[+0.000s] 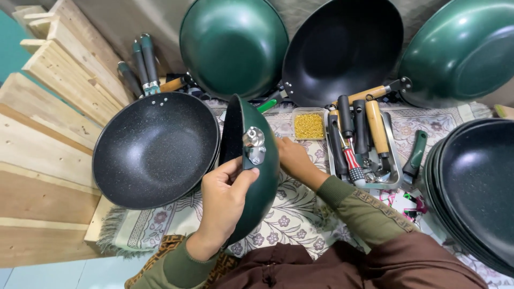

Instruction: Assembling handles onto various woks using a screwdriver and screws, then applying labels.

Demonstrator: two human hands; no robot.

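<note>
A: What's biggest in view?

B: Woks. A black speckled wok [154,150] lies on the mat [300,208] at left. Three more lean on the wall behind, and a stack of pans [476,187] sits at right.

A: And the one in hand?

B: A green wok [257,187] stands on edge at centre, just beside the speckled one. The left hand [225,200] is clamped on its rim, thumb next to the metal bracket [254,145].

A: The right hand?

B: The right hand [292,160] is behind the wok's far side, touching it. I cannot tell its grip; the fingers are hidden.

A: Smaller items?

B: A steel tray [393,166] of handles, then a tub of gold screws [309,126].
</note>
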